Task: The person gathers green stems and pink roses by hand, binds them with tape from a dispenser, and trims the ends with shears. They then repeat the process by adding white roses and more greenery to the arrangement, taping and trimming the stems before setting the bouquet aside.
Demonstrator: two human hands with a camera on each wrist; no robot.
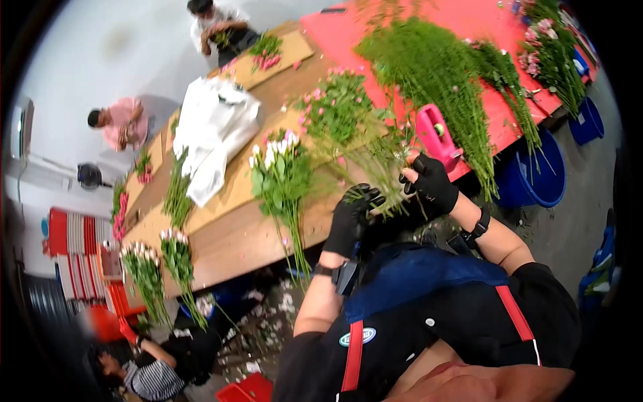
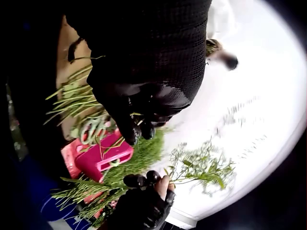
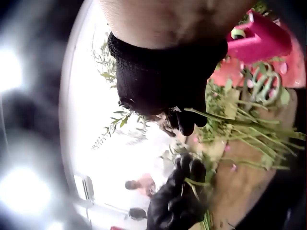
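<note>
My right hand (image 1: pixel 432 185), in a black glove with bare thumb and fingertip, holds a leafy sprig (image 2: pixel 201 167) by its green stem (image 3: pixel 240 123). The sprig's fine leafy top points away from me. Beside it, my gloved left hand (image 1: pixel 351 218) curls its fingers, with a thin green stem (image 3: pixel 195 183) between them in the right wrist view. Both hands are over the table's near edge. Under them lie loose cut stems (image 2: pixel 76 98) and green-handled scissors (image 3: pixel 266 85). A pink plastic jug (image 1: pixel 435 134) is just beyond my right hand.
White roses (image 1: pixel 281 167) lie left of my hands, and a heap of feathery greenery (image 1: pixel 429 74) covers the red tabletop (image 1: pixel 335 33). Blue buckets (image 1: pixel 536 177) stand on the floor at right. A white plastic sheet (image 1: pixel 218 127) lies farther back. Other people work around the table.
</note>
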